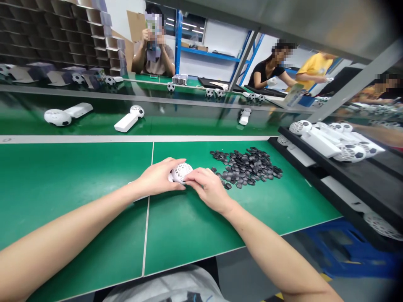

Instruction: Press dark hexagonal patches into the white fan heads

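Near the middle of the green table (103, 235), a white fan with a round slotted head (182, 172) is held low over the surface. My left hand (160, 176) wraps round the head from the left, and the white handle shows partly beneath my wrist. The fingers of my right hand (206, 186) are pinched together at the head's right side; whatever they hold, if anything, is too small to make out. Just beyond my right hand lies a loose pile of small black pieces (248, 165).
Black trays (362, 172) with white fans stand at the right. Behind the table runs a green conveyor belt (189, 121) carrying several white fans with black patches. Stacked cardboard dividers (56, 37) rise at the back left. Several people are across the belt.
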Motion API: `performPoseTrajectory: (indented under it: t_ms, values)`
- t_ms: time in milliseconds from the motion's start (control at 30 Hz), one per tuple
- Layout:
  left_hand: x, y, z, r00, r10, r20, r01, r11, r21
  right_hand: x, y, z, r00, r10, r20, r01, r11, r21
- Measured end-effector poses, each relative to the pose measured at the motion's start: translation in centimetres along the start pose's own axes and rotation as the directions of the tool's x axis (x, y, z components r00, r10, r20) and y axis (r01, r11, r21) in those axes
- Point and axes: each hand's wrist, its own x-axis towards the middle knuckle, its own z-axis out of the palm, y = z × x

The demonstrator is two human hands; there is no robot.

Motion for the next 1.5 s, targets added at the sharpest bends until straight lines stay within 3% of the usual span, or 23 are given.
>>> performPoseTrajectory:
  t_ms: [200, 533, 700, 800, 900, 1000, 1133, 1233, 1333, 1500]
  values:
    - [0.1, -0.2, 0.1, 1.0, 0.005, -0.029, -0.004, 0.999, 0.033, 0.3, 0.0, 0.4, 0.995, 0.095, 0.002, -0.095, 0.994, 0.046]
    - [0.1, 0.0, 0.3, 0.997, -0.034, -0.067, 0.033, 0.999, -0.013, 0.0, 0.2, 0.6, 0.991, 0.133, -0.007, -0.131, 0.983, 0.13]
    - [0.1, -0.2, 0.3, 0.997, -0.025, -0.07, 0.025, 1.0, -0.012, 0.0, 0.3, 0.1, 0.998, 0.031, 0.049, -0.028, 0.998, -0.05]
    - [0.0, -0.2, 0.3, 0.998, -0.024, -0.059, 0.024, 1.0, -0.002, 0.1, 0.1, -0.3, 0.992, -0.054, 0.114, 0.079, 0.972, -0.222]
    - [0.0, 0.0, 0.2, 0.998, -0.03, -0.056, 0.031, 0.999, 0.026, 0.3, -0.2, -0.3, 0.989, -0.086, 0.122, 0.118, 0.951, -0.285]
    - [-0.1, 0.1, 0.2, 0.998, -0.024, -0.066, 0.026, 0.999, 0.022, 0.3, -0.1, 0.1, 0.998, -0.035, 0.059, 0.046, 0.98, -0.195]
    - [0.0, 0.0, 0.3, 0.996, -0.035, -0.078, 0.032, 0.998, -0.05, 0.3, 0.5, 0.5, 0.99, 0.13, -0.061, -0.129, 0.991, 0.021]
    - [0.2, 0.1, 0.3, 0.996, -0.05, -0.08, 0.044, 0.997, -0.068, 0.3, 0.8, 0.9, 0.972, 0.235, -0.004, -0.232, 0.959, 0.163]
    - [0.4, 0.2, 0.2, 0.996, -0.032, -0.081, 0.025, 0.996, -0.086, 0.1, 0.7, 1.4, 0.963, 0.26, 0.079, -0.271, 0.938, 0.218]
    - [0.4, 0.3, 0.2, 0.996, 0.006, -0.089, -0.011, 0.999, -0.052, 0.5, 1.2, 1.3, 0.95, 0.304, 0.064, -0.309, 0.903, 0.298]
